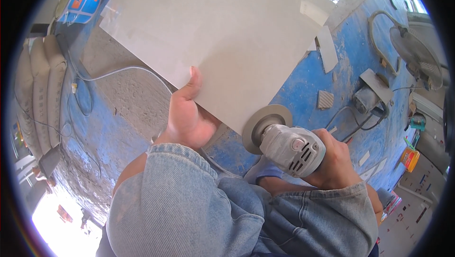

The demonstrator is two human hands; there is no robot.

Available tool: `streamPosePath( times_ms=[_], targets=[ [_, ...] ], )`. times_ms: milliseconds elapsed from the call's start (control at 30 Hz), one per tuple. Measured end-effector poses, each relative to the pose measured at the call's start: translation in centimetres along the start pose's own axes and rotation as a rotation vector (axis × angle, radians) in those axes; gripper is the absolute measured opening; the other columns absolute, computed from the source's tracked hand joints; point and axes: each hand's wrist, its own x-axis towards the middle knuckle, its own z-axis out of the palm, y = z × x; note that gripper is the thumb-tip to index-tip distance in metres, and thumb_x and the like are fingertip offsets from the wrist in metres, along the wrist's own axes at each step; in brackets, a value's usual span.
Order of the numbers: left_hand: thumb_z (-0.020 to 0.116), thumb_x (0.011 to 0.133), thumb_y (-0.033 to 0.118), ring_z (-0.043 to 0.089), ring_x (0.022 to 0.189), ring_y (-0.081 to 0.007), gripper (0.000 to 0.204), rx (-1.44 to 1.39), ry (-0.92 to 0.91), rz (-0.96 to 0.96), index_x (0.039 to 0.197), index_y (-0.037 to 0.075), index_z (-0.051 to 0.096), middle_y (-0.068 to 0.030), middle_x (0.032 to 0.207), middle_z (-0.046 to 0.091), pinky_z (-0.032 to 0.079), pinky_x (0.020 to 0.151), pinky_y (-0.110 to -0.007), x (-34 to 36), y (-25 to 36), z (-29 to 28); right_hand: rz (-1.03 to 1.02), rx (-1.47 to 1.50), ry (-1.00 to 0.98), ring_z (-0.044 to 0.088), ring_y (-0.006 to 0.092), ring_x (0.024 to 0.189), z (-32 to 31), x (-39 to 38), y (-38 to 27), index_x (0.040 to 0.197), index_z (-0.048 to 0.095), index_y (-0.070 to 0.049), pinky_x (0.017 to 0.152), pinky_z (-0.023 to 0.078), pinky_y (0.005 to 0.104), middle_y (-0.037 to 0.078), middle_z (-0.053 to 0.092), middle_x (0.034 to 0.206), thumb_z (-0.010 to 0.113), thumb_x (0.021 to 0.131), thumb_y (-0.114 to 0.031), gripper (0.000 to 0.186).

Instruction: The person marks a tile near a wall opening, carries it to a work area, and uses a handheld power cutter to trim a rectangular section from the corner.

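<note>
A large, glossy beige tile (222,34) slants across the upper middle of the view. My left hand (192,115) grips its near left edge, thumb on the top face and fingers hidden underneath. In my right hand (332,157) is a dusty grey angle grinder (290,148), my fingers wrapped round its body. The grinder's round disc (279,112) sits at the tile's near corner. Whether the disc spins or actually touches the edge, I cannot tell. My knees in faded denim (185,205) lie below both hands.
Several filled sacks (47,67) and a blue bucket (81,3) stand at the left. A pale cable (128,69) crosses the dusty blue floor (303,91). Tile offcuts (327,48), another dusty power tool (367,100) and a fan (414,51) are at the right.
</note>
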Motion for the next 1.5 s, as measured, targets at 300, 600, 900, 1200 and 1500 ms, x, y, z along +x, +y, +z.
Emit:
streamPosePath(
  times_ms=[300, 600, 900, 1200, 1500],
  targets=[
    [0.041, 0.102, 0.051, 0.041, 0.137, -0.0298, 0.064, -0.019, -0.024, -0.001, 0.147, 0.005, 0.036, -0.0137, 0.147, 0.043, 0.032, 0.114, -0.047, 0.2, 0.0, -0.1, -0.061, -0.006, 0.015, 0.07, 0.0336, 0.079, 0.0, 0.1, 0.0, 0.103, 0.056, -0.003, 0.067, 0.056, 0.0429, 0.015, 0.067, 0.088, 0.09, 0.061, -0.041, 0.066],
    [0.04, 0.102, 0.049, 0.041, 0.137, -0.03, 0.063, -0.024, 0.003, 0.002, 0.146, 0.004, 0.036, -0.0134, 0.148, 0.043, 0.032, 0.114, -0.047, 0.2, -0.2, 0.0, -0.083, -0.011, 0.034, 0.069, 0.0334, 0.077, 0.4, 0.2, 0.4, 0.105, 0.057, -0.004, 0.065, 0.055, 0.0418, 0.014, 0.066, 0.087, 0.087, 0.065, -0.033, 0.058],
    [0.036, 0.103, 0.05, 0.039, 0.138, -0.0298, 0.064, -0.022, 0.006, 0.009, 0.146, 0.003, 0.036, -0.0128, 0.148, 0.043, 0.029, 0.114, -0.046, 0.3, -0.2, 0.2, 0.022, -0.01, 0.068, 0.069, 0.0361, 0.083, -0.7, 1.3, 2.3, 0.108, 0.054, -0.005, 0.071, 0.055, 0.043, 0.016, 0.067, 0.089, 0.086, 0.063, -0.024, 0.059],
    [0.035, 0.103, 0.05, 0.039, 0.137, -0.0298, 0.063, 0.003, 0.048, 0.016, 0.146, 0.003, 0.036, -0.0126, 0.148, 0.043, 0.03, 0.114, -0.046, 0.0, -0.1, 0.6, 0.066, 0.136, 0.034, 0.067, 0.0365, 0.086, -1.3, 1.6, 2.3, 0.107, 0.055, -0.004, 0.074, 0.054, 0.0413, 0.016, 0.065, 0.092, 0.082, 0.062, -0.018, 0.054],
    [0.034, 0.104, 0.049, 0.039, 0.138, -0.0303, 0.063, -0.012, 0.042, 0.013, 0.146, 0.003, 0.035, -0.0133, 0.149, 0.042, 0.03, 0.114, -0.047, 0.1, 0.0, 0.4, 0.035, 0.032, 0.041, 0.068, 0.0369, 0.085, -1.2, 1.7, 2.6, 0.105, 0.053, -0.006, 0.073, 0.054, 0.044, 0.017, 0.067, 0.089, 0.085, 0.064, -0.024, 0.056]
  ],
)
